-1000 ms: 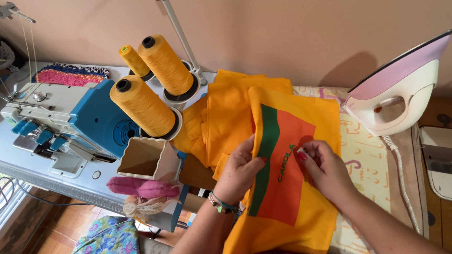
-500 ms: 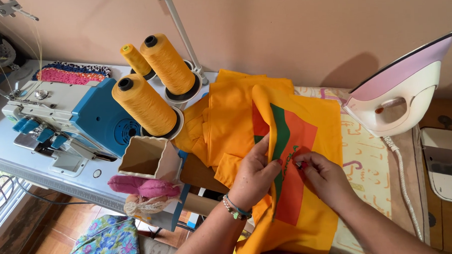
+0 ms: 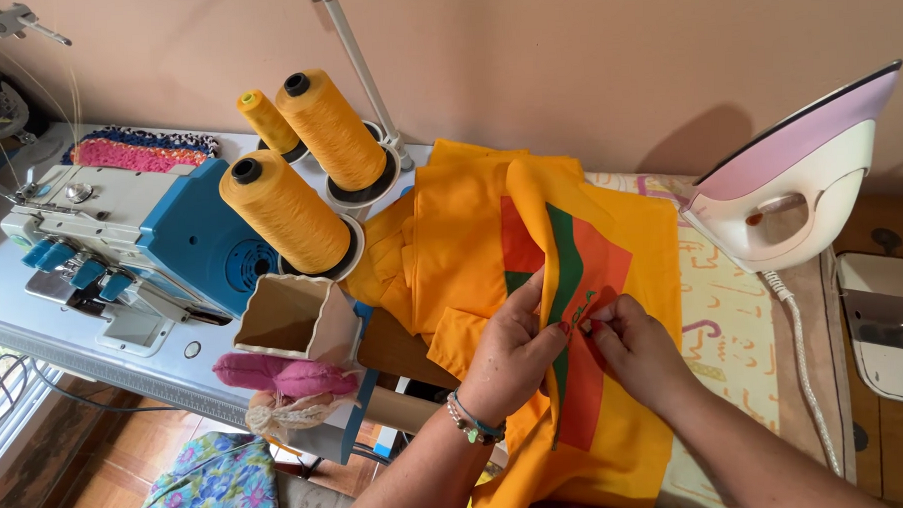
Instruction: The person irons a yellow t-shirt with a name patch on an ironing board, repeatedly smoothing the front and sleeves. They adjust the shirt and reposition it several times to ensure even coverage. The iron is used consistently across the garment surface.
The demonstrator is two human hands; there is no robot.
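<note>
Left hand (image 3: pixel 515 350): pinching orange cloth (image 3: pixel 461 244) fold
Right hand (image 3: pixel 630 346): pinching same fold
Yellow thread cones (image 3: pixel 285 212): at ten o'clock

we're in a home sewing room: beside the overlock machine (image 3: pixel 141 245) stand yellow thread cones (image 3: pixel 285 215) and a steam iron (image 3: pixel 794 187).

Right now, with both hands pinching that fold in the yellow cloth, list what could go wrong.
1. The iron stands upright right beside the yellow cloth; a tug on the cloth or its cord might tip it.
2. The left hand and right hand pinch a raised fold at the green stripe; it may slip and shift.
3. The cloth edge lies against the thread cones, which could topple.
</note>
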